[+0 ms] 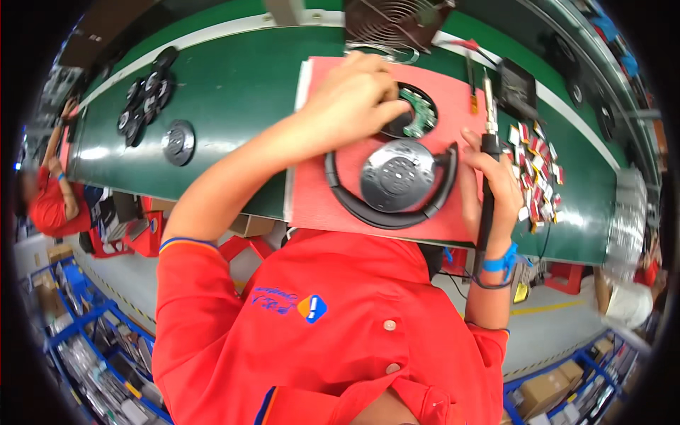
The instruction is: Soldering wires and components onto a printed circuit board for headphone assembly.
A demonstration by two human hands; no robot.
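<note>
My right hand (494, 173) is wrapped round the black handle of a soldering iron (488, 145), whose metal tip points away from me. Over the far part of a pink mat (322, 202), my left hand (358, 92) is curled, its thumb against a round black headphone cup (433, 106) with a green circuit board (419, 115) inside. Anything between the left fingers is hidden. Closer to me on the mat lies the other ear cup (398, 176), grey-black and face up, within the curve of a black headband (375, 218).
Black round parts (147, 98) and a single disc (178, 143) lie on the green bench at left. A fan with a wire guard (393, 21) stands at the back. Right of the mat are a black box (517, 88) and many small red-and-white pieces (540, 173). A thin tool (472, 88) lies at the mat's far right.
</note>
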